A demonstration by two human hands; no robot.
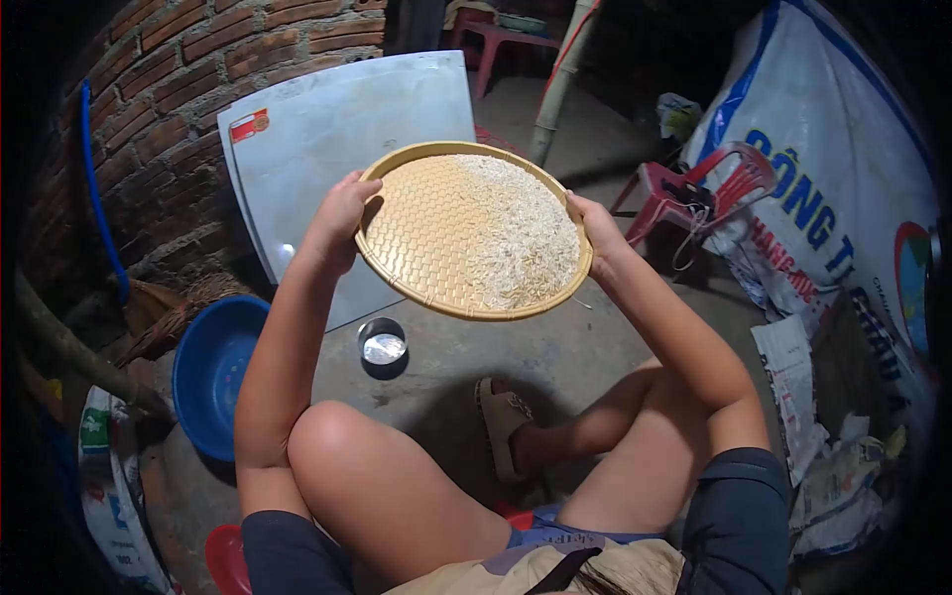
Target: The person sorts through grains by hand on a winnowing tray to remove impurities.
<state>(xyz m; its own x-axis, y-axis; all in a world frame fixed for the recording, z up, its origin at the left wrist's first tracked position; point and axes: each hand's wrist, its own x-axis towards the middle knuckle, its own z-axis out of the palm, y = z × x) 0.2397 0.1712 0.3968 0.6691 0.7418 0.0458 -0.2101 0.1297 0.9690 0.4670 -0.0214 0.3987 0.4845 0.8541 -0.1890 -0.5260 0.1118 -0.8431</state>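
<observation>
A round woven bamboo winnowing tray (421, 233) is held up in the air before me, above the floor. My left hand (347, 213) grips its left rim, thumb on top. At the opposite rim, my right hand (600, 236) has its thumb over the edge. Most fingers of both hands are hidden beneath the tray. Pale grains (526, 238), which look like rice, are heaped across the right half, while the left half shows bare weave.
A metal bowl (383, 342) stands on the concrete floor below the tray. To the left is a blue basin (213, 372). A white panel (337, 129) lies behind. A red plastic chair (709, 188) and a large printed sheet (843, 178) are on the right.
</observation>
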